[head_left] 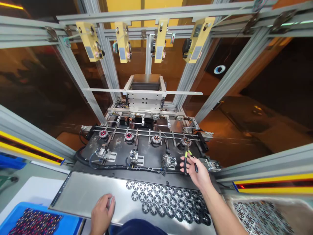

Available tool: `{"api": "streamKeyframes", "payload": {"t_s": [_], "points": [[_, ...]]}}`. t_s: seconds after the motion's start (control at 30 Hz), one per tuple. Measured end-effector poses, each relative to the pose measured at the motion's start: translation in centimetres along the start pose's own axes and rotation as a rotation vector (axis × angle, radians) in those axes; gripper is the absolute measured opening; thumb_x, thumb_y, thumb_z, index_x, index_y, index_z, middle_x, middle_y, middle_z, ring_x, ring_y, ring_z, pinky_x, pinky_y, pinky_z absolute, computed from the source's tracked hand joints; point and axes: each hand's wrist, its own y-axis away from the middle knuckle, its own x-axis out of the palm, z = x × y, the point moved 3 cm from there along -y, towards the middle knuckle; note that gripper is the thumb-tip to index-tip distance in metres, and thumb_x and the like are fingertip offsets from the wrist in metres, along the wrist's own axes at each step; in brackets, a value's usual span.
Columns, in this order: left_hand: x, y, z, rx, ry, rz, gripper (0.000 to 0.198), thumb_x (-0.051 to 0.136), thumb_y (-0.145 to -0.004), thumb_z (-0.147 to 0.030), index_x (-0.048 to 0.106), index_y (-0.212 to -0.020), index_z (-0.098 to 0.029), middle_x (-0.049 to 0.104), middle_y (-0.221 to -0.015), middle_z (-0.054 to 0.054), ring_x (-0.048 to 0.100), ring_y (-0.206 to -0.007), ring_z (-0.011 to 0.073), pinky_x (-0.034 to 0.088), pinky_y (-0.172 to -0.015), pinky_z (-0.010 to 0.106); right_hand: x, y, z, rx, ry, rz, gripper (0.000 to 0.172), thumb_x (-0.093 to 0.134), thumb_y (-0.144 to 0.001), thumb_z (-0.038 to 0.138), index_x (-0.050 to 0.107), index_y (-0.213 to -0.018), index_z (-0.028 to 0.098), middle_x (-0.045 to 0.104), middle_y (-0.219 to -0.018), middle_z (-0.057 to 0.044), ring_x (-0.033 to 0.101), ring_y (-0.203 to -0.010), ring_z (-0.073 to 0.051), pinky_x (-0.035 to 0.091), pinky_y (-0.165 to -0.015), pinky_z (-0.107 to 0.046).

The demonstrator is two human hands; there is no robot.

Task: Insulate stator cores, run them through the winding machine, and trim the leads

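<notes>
My right hand (pixel 195 171) holds black-and-yellow cutters (pixel 186 162) just in front of the rightmost round part (pixel 186 141) on the machine. Three more round parts sit in stations to its left, the two leftmost with red centres. My left hand (pixel 102 210) rests at the front of the metal tray (pixel 90 192), its fingers curled together; whether it holds something small is hidden. Rows of black-rimmed discs (pixel 164 200) lie on the tray between my two hands.
A blue bin (pixel 74 225) of small dark and red parts stands at lower left. At lower right is a lined box of metal parts (pixel 259 215). Yellow sensor bars (pixel 276 188) flank both sides. Yellow units (pixel 160 40) hang from the frame above.
</notes>
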Motion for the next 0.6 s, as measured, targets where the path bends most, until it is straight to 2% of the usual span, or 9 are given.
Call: {"api": "streamKeyframes", "payload": {"t_s": [0.2,0.37,0.6], "points": [[0.02,0.0,0.11,0.006,-0.015,0.003,0.031,0.043,-0.095,-0.045,0.063,-0.087,-0.022,0.063,-0.062,0.0,0.065,-0.057,0.0177,0.05,-0.061,0.028,-0.54,-1.16,-0.13,0.032,-0.04,-0.002,0.023,0.069,-0.068,0.03,0.065,-0.089,0.021,0.072,-0.078,-0.003,0.063,-0.056,-0.019,0.051,-0.048,-0.03],[0.22,0.1,0.31,-0.005,-0.013,0.016,0.031,0.044,-0.095,-0.045,0.063,-0.086,-0.022,0.06,-0.059,-0.001,0.063,-0.055,0.0173,0.05,-0.062,0.028,-0.7,-1.01,-0.11,0.053,-0.051,0.006,0.022,0.07,-0.067,0.031,0.065,-0.086,0.022,0.073,-0.082,-0.004,0.066,-0.064,-0.021,0.051,-0.051,-0.03],[0.3,0.31,0.51,-0.022,0.012,0.026,0.033,0.044,-0.094,-0.046,0.064,-0.084,-0.022,0.064,-0.061,0.001,0.066,-0.059,0.0186,0.05,-0.062,0.028,0.05,-1.27,0.14,0.043,-0.043,0.019,0.021,0.072,-0.065,0.031,0.066,-0.082,0.021,0.071,-0.081,-0.003,0.063,-0.061,-0.018,0.05,-0.047,-0.028]]}}
